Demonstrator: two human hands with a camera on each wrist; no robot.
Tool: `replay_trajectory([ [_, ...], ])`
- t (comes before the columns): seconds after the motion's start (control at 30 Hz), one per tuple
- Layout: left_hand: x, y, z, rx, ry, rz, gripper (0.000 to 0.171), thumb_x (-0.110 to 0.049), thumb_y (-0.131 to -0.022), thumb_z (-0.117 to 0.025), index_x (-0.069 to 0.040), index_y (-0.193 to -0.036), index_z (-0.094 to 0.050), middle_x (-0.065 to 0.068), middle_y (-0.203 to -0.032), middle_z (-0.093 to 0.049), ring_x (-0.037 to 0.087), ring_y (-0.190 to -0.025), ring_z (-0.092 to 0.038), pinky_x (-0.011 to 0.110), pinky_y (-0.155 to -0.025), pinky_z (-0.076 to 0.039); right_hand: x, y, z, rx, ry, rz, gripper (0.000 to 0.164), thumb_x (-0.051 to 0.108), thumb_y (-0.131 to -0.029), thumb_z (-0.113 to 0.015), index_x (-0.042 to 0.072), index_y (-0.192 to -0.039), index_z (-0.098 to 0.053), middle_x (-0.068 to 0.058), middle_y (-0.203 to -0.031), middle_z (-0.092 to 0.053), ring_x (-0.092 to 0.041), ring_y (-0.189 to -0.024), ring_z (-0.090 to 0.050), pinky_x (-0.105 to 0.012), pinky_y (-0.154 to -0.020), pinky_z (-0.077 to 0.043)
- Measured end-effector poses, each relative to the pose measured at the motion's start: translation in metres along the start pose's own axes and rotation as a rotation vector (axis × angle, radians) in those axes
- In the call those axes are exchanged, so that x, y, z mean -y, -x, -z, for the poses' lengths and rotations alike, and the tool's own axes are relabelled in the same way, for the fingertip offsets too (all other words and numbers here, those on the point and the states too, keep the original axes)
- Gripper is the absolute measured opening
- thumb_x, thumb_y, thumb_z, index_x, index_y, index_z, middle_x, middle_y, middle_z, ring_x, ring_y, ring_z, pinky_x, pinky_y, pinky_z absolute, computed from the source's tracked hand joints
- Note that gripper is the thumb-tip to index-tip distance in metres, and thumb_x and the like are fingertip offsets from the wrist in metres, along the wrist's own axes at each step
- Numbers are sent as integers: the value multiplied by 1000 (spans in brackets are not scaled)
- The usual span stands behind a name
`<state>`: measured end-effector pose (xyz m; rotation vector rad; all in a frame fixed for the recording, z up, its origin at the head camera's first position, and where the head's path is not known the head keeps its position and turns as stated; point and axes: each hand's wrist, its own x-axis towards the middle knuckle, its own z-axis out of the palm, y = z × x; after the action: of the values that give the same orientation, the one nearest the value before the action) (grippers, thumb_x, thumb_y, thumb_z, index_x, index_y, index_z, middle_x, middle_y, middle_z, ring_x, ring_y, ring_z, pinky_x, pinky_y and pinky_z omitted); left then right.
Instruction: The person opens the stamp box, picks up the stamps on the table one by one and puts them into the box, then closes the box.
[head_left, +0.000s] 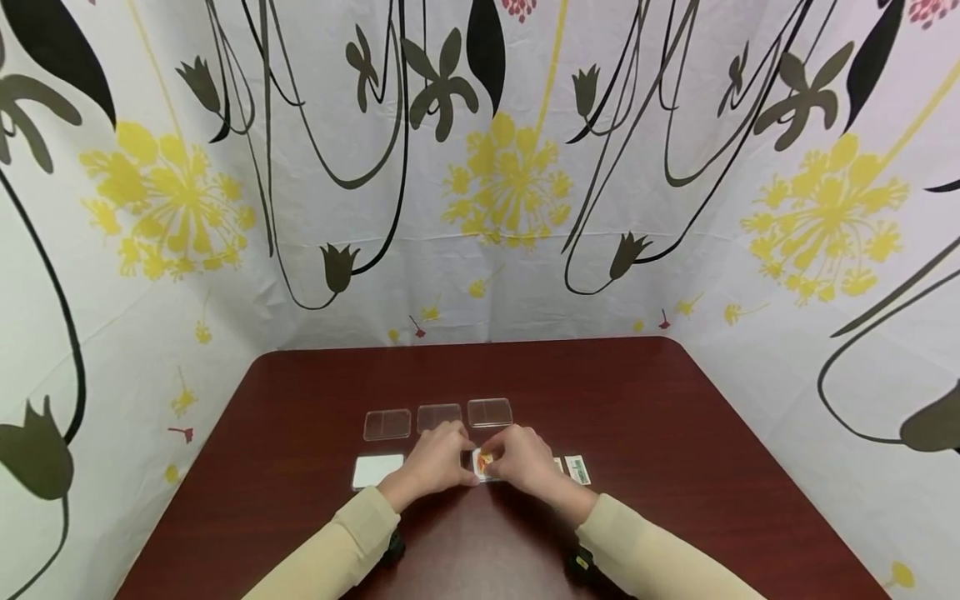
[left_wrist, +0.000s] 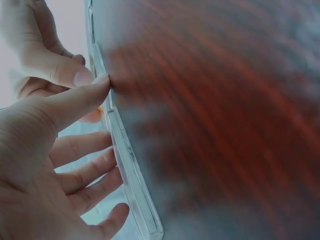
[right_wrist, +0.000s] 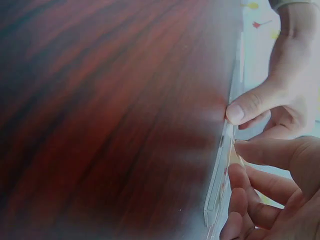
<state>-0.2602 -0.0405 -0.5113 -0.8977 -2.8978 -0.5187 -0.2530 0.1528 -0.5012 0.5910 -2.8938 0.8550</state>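
My left hand holds the left end of a flat clear plastic case, its thumb on the near edge and its index finger toward the far side. My right hand is over the same case, thumb and fingers pinching a small card with an orange picture. From the right wrist, a thin yellowish edge of the card shows between thumb and finger. The left wrist view has both thumbs close together, the left thumb touching the case edge. The fingers hide much of the card.
Three clear cases lie in a row beyond the hands. A case with a white face sits left of my left hand. Small printed cards lie right of my right hand. Patterned cloth hangs behind the dark red table.
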Motion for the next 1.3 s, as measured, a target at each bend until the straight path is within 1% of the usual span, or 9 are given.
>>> replay_trajectory([
  [0.13,0,0,0,-5,-3,1,53,-46,-73,-89,-12,-113,-79,-2,-106,-63,18,-98,-58,49,-82,-48,1,-1,-1,11,59,28,23,13,-70,-84,21,-91,-82,16,-65,-56,-8,-58,-51,-30,-48,-42],
  [0.3,0,0,0,-7,11,9,53,-47,-73,-89,-12,-112,-79,-2,-105,-62,18,-98,-58,52,-84,-48,3,-3,-1,17,103,23,26,14,-67,-83,24,-92,-81,16,-65,-56,-7,-59,-52,-32,-48,-41],
  [0.5,-1,-1,2,-1,18,15,53,-46,-73,-89,-11,-112,-79,-2,-106,-62,19,-98,-58,54,-85,-48,4,-4,1,13,100,26,27,14,-65,-83,24,-90,-81,16,-66,-58,-9,-60,-53,-33,-48,-41],
  [0.87,-2,0,3,2,5,18,53,-47,-74,-89,-12,-113,-79,-2,-107,-62,19,-99,-57,50,-83,-49,1,-4,0,17,89,30,28,14,-65,-83,25,-91,-81,15,-64,-57,-8,-58,-52,-33,-48,-41],
  [1.13,0,-1,0,-8,5,17,53,-46,-73,-89,-12,-112,-79,-2,-106,-63,19,-101,-58,54,-87,-48,0,-4,0,17,79,34,28,14,-65,-84,25,-91,-81,15,-63,-56,-7,-58,-52,-32,-48,-41],
  [1.3,0,0,0,-11,0,15,52,-46,-73,-89,-12,-111,-79,-3,-106,-63,19,-100,-58,54,-87,-48,-1,-5,0,16,78,32,29,13,-64,-84,25,-90,-81,15,-62,-56,-7,-58,-52,-33,-48,-41],
])
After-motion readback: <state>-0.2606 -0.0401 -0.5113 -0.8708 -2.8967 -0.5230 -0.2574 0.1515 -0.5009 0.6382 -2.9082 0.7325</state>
